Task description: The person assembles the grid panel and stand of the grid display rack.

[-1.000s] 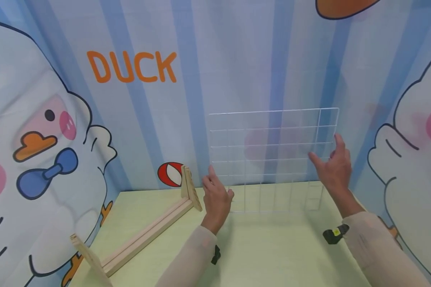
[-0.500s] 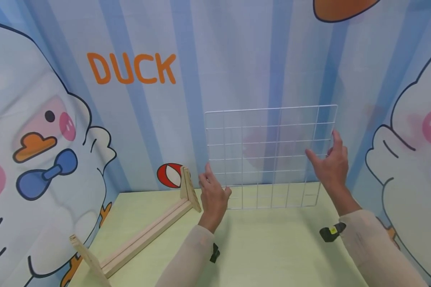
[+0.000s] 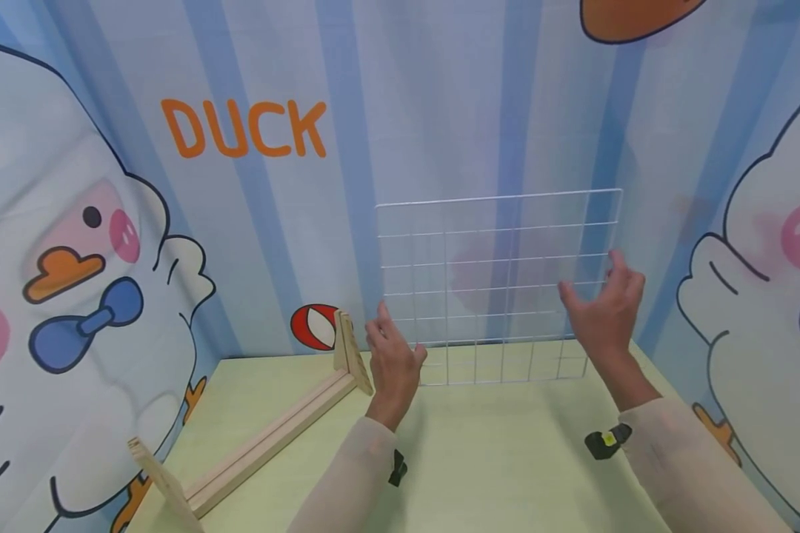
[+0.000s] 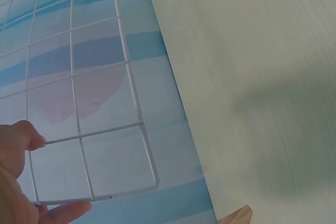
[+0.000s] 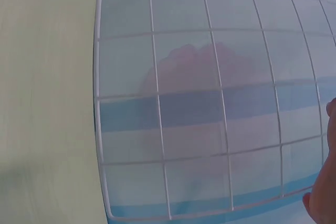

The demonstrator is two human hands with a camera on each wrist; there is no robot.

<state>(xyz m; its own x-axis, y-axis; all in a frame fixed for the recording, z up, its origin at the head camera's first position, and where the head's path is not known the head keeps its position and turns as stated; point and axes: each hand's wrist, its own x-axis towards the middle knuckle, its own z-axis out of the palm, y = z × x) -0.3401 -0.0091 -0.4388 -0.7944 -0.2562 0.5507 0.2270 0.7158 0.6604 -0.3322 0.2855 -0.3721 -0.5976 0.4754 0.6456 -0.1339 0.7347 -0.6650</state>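
A white wire grid panel [image 3: 446, 287] stands nearly upright over the table, between both hands. My left hand [image 3: 393, 366] grips its left edge near the lower corner. In the left wrist view the left thumb [image 4: 34, 139] lies on the wires of the panel [image 4: 126, 62], with a finger at the outer wire. My right hand [image 3: 605, 318] holds the right edge about mid-height, thumb spread across the front. Only part of that hand [image 5: 326, 177] shows at the right border of the right wrist view, beside the panel [image 5: 159, 96].
Left of the panel, a pale wooden stand [image 3: 276, 437] with two upright ends and a long bar lies diagonally on the light table [image 3: 493, 459]. Its tip [image 4: 240, 214] enters the left wrist view. A blue striped curtain [image 3: 427, 89] with duck prints hangs behind and at the sides.
The grid panel has shifted slightly up and left, its lower edge now higher in view. Both hands have moved left with it; the wooden stand has stayed put.
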